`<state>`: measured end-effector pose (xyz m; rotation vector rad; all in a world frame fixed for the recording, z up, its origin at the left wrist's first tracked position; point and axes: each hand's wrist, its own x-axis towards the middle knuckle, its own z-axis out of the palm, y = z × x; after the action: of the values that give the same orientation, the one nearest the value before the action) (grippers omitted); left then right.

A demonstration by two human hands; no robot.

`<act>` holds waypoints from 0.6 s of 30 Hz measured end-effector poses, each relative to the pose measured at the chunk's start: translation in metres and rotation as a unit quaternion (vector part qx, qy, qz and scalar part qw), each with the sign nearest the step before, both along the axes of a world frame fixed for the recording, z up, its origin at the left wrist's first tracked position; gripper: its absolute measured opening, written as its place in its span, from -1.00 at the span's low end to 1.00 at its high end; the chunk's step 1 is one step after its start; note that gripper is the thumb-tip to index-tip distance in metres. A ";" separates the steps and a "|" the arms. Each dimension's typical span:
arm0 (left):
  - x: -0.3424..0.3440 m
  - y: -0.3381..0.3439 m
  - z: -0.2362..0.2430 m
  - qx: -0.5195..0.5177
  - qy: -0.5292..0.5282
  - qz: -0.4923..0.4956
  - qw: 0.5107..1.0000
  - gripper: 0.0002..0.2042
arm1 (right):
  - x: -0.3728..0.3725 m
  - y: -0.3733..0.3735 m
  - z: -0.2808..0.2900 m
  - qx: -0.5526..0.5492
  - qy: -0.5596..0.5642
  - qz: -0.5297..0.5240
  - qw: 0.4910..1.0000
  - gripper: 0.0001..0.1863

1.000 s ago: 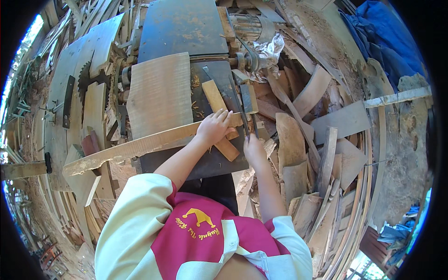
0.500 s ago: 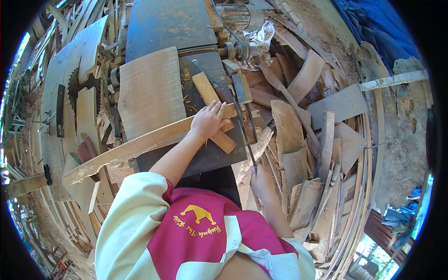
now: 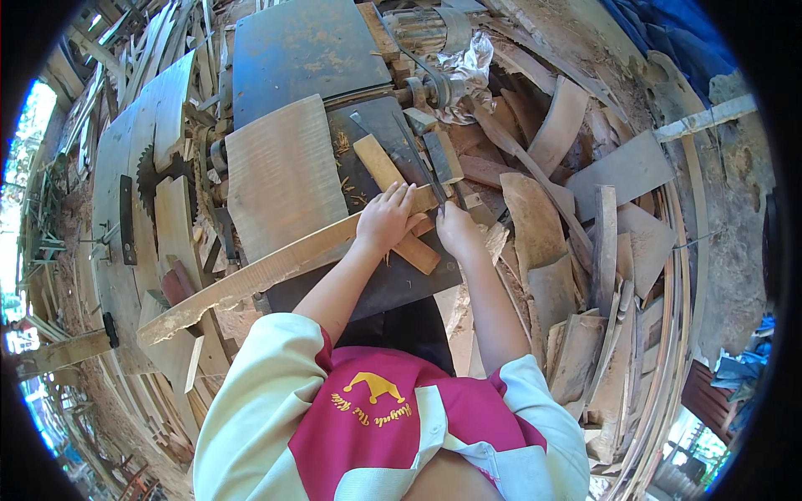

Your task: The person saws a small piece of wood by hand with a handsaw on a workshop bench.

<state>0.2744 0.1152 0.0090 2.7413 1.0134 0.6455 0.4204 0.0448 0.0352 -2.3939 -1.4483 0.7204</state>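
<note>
My left hand (image 3: pixel 386 219) lies over the right end of a long wooden plank (image 3: pixel 267 271) with one wavy raw edge, fingers on top and thumb apart, holding it down. The plank slants across a shorter wood strip (image 3: pixel 419 255) on a dark metal machine table (image 3: pixel 380 288). Closed around the near end of a long, thin, dark hand saw (image 3: pixel 411 142), seen edge-on, is my right hand (image 3: pixel 458 231). The saw's blade runs away from me beside the plank's right end; its handle is hidden in my fist.
A broad thin board (image 3: pixel 286 179) lies left of the plank. Further left stands a toothed circular saw blade (image 3: pixel 147 179). Beyond the table are a belt pulley (image 3: pixel 434 90) and motor (image 3: pixel 413 29). Offcuts (image 3: pixel 555 292) are heaped on the right.
My right hand has pushed the saw forward, away from my body and up to the plank's end. My left hand stays on the plank; the whole view has shifted slightly.
</note>
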 end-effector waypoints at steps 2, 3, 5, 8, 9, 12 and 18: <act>-0.003 0.002 -0.002 -0.005 0.000 0.001 1.000 -0.44 | -0.005 -0.019 0.004 -0.008 0.002 0.000 1.000 -0.73; -0.005 0.002 -0.003 -0.009 -0.002 0.005 1.000 -0.43 | -0.008 -0.035 0.008 -0.015 0.003 0.001 1.000 -0.73; -0.007 0.003 -0.006 -0.008 -0.001 0.007 1.000 -0.43 | -0.013 -0.076 0.021 -0.030 0.000 0.001 1.000 -0.74; -0.006 0.004 -0.008 -0.006 -0.003 0.003 1.000 -0.43 | -0.014 -0.140 0.030 -0.075 -0.011 -0.026 0.997 -0.75; -0.007 0.004 -0.010 -0.007 -0.004 0.008 1.000 -0.43 | -0.016 -0.153 0.035 -0.083 0.001 -0.030 0.996 -0.75; -0.006 0.003 -0.009 -0.008 -0.007 0.012 1.000 -0.42 | -0.019 -0.159 0.045 -0.093 0.012 -0.039 0.995 -0.74; 0.000 0.004 -0.005 -0.018 -0.012 0.018 1.000 -0.42 | 0.002 -0.116 0.045 -0.089 0.003 -0.040 0.995 -0.74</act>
<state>0.2746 0.1188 0.0038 2.6831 1.0609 0.6587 0.4228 -0.0708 0.0802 -2.5623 -1.3286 0.8684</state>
